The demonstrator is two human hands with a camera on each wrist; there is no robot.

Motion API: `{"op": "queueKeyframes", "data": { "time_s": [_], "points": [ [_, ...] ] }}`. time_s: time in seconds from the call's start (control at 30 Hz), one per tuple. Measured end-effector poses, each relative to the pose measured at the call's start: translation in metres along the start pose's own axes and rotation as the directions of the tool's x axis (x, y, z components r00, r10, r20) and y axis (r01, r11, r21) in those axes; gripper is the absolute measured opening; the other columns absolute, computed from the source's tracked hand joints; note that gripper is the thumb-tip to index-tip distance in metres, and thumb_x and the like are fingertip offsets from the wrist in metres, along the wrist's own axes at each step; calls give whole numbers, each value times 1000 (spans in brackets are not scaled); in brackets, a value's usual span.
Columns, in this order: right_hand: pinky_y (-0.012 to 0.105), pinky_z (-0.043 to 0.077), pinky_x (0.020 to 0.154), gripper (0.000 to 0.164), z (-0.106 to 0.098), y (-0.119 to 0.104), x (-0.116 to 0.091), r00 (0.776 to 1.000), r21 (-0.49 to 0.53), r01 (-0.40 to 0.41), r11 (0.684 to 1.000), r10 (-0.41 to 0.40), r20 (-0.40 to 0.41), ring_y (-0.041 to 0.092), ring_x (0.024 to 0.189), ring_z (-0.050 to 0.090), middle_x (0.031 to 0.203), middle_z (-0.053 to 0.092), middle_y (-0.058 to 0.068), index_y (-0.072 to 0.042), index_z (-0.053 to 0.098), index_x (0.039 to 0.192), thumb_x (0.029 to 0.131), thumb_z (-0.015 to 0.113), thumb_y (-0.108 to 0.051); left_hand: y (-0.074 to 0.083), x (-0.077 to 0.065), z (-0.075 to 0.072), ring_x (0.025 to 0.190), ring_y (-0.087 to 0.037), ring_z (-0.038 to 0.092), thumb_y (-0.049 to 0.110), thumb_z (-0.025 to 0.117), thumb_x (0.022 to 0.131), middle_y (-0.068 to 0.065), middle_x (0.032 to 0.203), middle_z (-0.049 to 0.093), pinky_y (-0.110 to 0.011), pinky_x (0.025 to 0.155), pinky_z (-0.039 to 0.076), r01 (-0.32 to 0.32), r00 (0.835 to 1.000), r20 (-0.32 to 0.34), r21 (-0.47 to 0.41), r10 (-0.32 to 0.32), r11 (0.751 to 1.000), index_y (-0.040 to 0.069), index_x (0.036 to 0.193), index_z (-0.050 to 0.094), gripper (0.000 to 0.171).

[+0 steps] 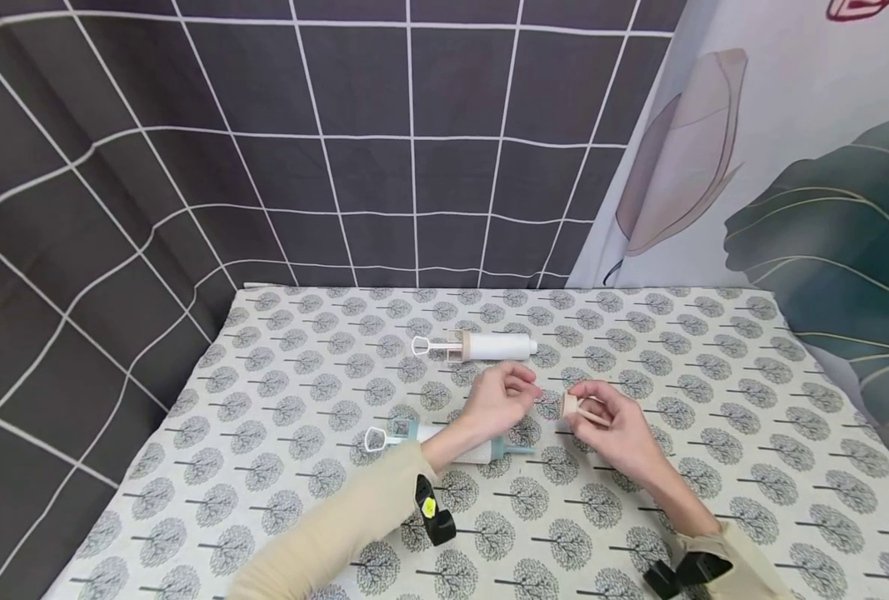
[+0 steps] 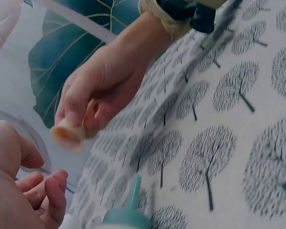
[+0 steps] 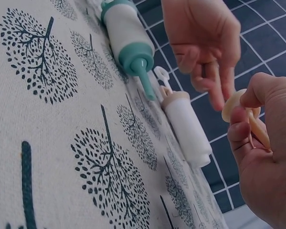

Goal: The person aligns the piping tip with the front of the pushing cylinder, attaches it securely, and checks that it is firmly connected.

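My right hand (image 1: 620,429) pinches a beige nozzle cap (image 3: 234,106) by its ring, with the thin spout pointing back toward the palm. Just left of it is my left hand (image 1: 495,402), its fingers loosely bent and holding nothing. Below the left wrist lies a white piping syringe with teal ends (image 1: 480,452), partly covered by that forearm in the head view; its teal nozzle (image 3: 145,83) points right. Farther back, a white piping syringe with a beige collar (image 1: 498,346) lies on its side, its bare white threaded end to the right and its plunger handle to the left.
A cloth printed with grey trees (image 1: 564,533) covers the table. Behind it hangs a dark curtain with white grid lines (image 1: 362,167), and a leaf-patterned curtain (image 1: 826,225) hangs at the right. Both wrists carry black camera mounts.
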State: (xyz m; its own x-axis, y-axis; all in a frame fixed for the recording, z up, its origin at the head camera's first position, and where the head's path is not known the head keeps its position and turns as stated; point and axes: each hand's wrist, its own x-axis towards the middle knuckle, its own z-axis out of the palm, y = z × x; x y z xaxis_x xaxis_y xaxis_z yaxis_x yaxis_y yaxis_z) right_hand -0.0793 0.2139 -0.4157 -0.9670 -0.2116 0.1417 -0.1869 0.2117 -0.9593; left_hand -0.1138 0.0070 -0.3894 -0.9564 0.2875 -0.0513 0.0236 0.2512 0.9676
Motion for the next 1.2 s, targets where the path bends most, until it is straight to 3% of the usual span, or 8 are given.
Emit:
{"op": "queueKeyframes", "data": {
  "time_s": [0.3, 0.5, 0.83, 1.03, 1.2],
  "points": [
    [21, 47, 49, 33, -2, -1, -1, 1000, -9, -15, 1000, 15, -1, 11, 64, 58, 89, 64, 28, 8, 54, 116, 86, 67, 10, -1, 14, -26, 85, -12, 61, 1, 70, 87, 0, 94, 67, -24, 77, 51, -70, 994, -79, 113, 79, 991, 1, 109, 67, 22],
    [24, 51, 52, 32, -3, -1, -1, 1000, 3, -21, 1000, 21, -4, 13, 67, 61, 91, 64, 30, 8, 54, 116, 86, 66, 11, -2, 22, -36, 100, -21, 62, 2, 74, 85, -5, 107, 69, -35, 91, 49, -106, 983, -118, 242, 137, 964, 3, 113, 68, 28],
    [27, 57, 63, 34, -4, 1, -2, 1000, -9, -25, 1000, 25, -14, 26, 78, 68, 98, 64, 32, 8, 54, 117, 86, 67, 10, 0, 43, -59, 109, -24, 60, 8, 75, 85, -5, 115, 70, -41, 98, 43, -86, 968, -193, 350, 161, 933, 7, 117, 69, 32],
    [27, 58, 72, 35, -3, -1, -3, 998, 0, -59, 998, 59, -5, 31, 84, 68, 100, 64, 31, 10, 53, 118, 86, 66, 9, 0, 52, -64, 110, -25, 61, 8, 76, 84, -6, 118, 70, -42, 98, 43, -49, 972, -195, 385, 133, 922, 8, 118, 69, 35],
    [27, 57, 75, 36, -3, -3, -4, 997, 18, -73, 997, 73, 1, 34, 86, 68, 100, 64, 32, 11, 51, 119, 86, 65, 10, -1, 57, -65, 109, -29, 61, 8, 78, 83, -8, 119, 69, -44, 98, 42, -61, 976, -164, 430, 144, 901, 5, 120, 68, 39]
  ]
}}
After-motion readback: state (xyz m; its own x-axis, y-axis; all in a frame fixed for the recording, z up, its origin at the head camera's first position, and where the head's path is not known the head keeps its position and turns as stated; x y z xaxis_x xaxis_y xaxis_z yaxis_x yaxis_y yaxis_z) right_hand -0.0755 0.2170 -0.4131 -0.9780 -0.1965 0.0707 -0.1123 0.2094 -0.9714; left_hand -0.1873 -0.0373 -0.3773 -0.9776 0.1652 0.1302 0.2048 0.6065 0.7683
